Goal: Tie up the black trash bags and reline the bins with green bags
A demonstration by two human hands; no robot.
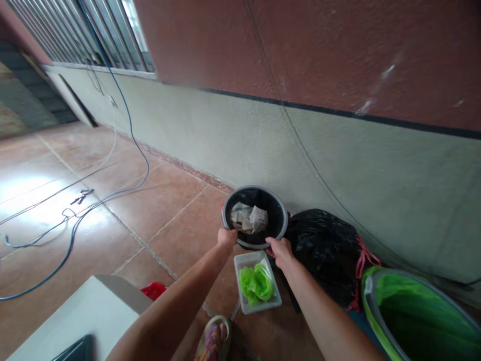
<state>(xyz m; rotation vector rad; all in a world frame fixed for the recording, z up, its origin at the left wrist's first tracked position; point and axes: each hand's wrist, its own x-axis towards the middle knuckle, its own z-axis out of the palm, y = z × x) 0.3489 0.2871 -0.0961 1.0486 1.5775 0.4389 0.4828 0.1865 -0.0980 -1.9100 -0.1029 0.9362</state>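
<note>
A round trash bin (pixel 278 196) with a grey rim and a black liner stands against the wall, crumpled pale paper (pixel 250 218) inside it. My left hand (pixel 227 237) is closed on the near-left part of its rim. At the near-right part, my right hand (pixel 279 248) grips the same rim, thumb on top. Just below the bin, between my forearms, lies a clear plastic tray (pixel 278 299) holding crumpled bright green plastic bags (pixel 257 284). The undersides of both hands are hidden.
A black garbage bag (pixel 323 240) with pink ties sits right of the bin. Beside it is a larger bin (pixel 379 311) lined in green. A white table corner (pixel 93 306) juts in at lower left. Blue cable (pixel 130 125) trails over the floor tiles at left.
</note>
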